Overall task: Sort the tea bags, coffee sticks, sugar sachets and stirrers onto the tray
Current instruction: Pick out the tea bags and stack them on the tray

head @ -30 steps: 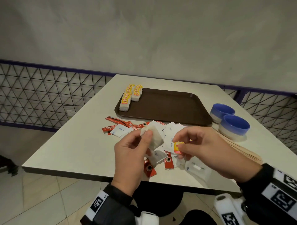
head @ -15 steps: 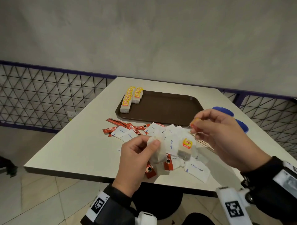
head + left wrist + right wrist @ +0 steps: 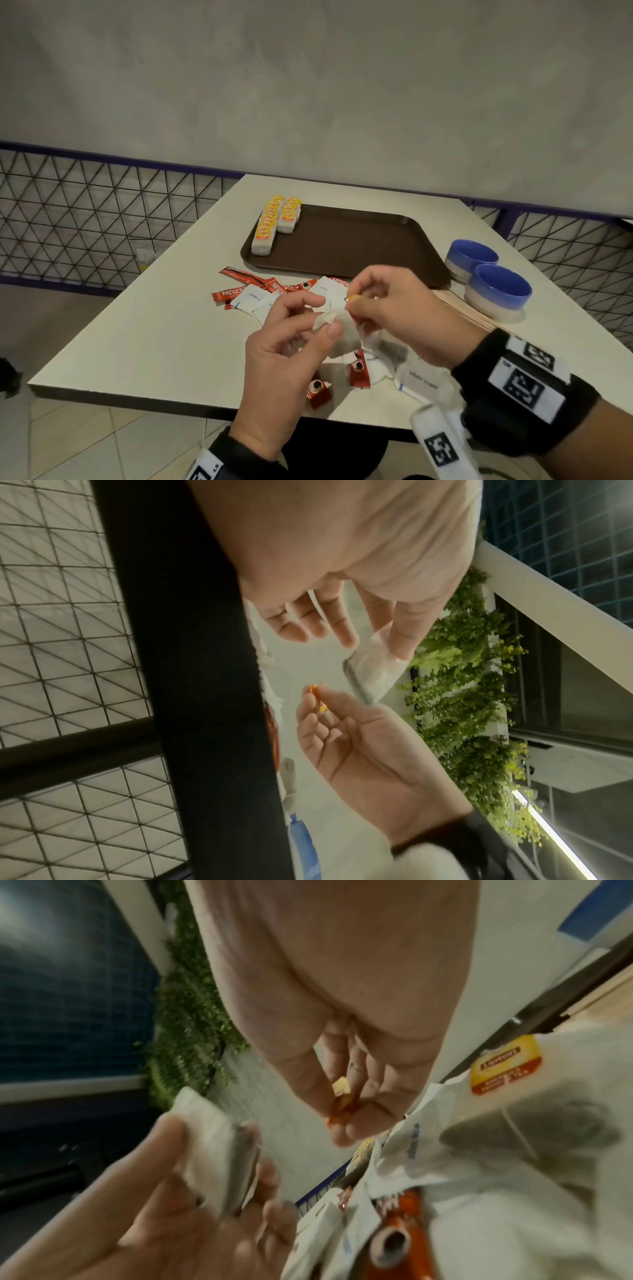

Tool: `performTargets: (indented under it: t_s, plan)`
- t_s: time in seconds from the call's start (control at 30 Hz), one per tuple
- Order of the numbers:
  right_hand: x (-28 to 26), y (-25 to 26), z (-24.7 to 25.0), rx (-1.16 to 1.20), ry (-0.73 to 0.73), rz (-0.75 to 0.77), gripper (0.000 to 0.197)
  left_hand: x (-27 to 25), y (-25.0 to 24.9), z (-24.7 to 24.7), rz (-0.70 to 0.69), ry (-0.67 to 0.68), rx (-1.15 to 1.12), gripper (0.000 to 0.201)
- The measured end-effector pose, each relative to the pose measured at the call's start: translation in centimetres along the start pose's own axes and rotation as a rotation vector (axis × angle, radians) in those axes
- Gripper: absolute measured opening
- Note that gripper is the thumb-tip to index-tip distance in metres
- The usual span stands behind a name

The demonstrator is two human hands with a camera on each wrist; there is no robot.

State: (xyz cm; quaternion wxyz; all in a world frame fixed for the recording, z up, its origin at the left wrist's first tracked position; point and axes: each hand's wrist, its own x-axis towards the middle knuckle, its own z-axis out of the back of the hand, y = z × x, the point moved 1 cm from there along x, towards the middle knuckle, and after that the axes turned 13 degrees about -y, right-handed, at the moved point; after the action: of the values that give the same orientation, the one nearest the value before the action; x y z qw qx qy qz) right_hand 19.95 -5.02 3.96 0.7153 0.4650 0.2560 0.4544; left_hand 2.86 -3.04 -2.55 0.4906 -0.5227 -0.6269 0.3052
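Note:
My left hand (image 3: 325, 317) pinches a white tea bag (image 3: 344, 337) between thumb and fingers above the loose pile. My right hand (image 3: 356, 298) is close beside it and pinches the bag's small yellow tag (image 3: 353, 298). In the left wrist view the tea bag (image 3: 373, 674) hangs from my left fingers and the tag (image 3: 321, 706) is in the right fingertips. The right wrist view shows the pinched tag (image 3: 342, 1104) and the held bag (image 3: 214, 1150). The brown tray (image 3: 359, 246) carries two rows of tea bags (image 3: 274, 224) at its far left.
Red coffee sticks (image 3: 239, 293) and white sugar sachets (image 3: 248, 301) lie mixed on the table under my hands. Another tea bag (image 3: 534, 1123) lies there too. Wooden stirrers (image 3: 462, 310) lie to the right, beside two blue bowls (image 3: 498, 291). The table's near edge is just below the pile.
My right hand went out to the right and up with the tag, then came back beside the left hand. The left hand kept its hold on the tea bag.

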Motion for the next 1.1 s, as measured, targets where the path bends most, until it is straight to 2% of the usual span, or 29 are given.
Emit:
performTargets:
  t_s: [0.13, 0.27, 0.4, 0.5, 0.6, 0.73, 0.8, 1.1]
  plan:
    - [-2.8, -0.3, 0.5, -0.182, 0.179, 0.165, 0.01, 0.3, -0.2, -0.3, 0.03, -0.085, -0.007, 0.017]
    - [-4.9, -0.3, 0.8, -0.192, 0.294, 0.159, 0.013, 0.4, -0.6, -0.7, 0.085, -0.11, -0.015, 0.02]
    - [-5.8, 0.1, 0.6, -0.219, 0.283, 0.223, 0.01, 0.4, -0.4, -0.7, 0.105, -0.121, 0.035, 0.018]
    - [-6.3, 1.2, 0.6, -0.118, 0.208, 0.252, 0.007, 0.2, -0.5, -0.6, 0.088, -0.108, 0.039, 0.01]
    - [-6.0, 1.6, 1.1, 0.057, 0.087, 0.171, 0.011, 0.0, -0.5, -0.6, 0.065, -0.07, 0.091, 0.011]
    - [-5.0, 1.1, 0.9, 0.44, 0.064, -0.141, 0.026, -0.3, -0.3, -0.7, 0.014, -0.028, 0.14, 0.01]
    - [-4.8, 0.8, 0.4, 0.569, 0.048, -0.221, 0.027, -0.5, -0.2, -0.7, -0.028, -0.003, 0.163, 0.01]
    - [-4.8, 0.8, 0.4, 0.549, 0.012, -0.258, 0.007, -0.6, -0.1, -0.8, -0.066, 0.064, 0.2, 0.012]
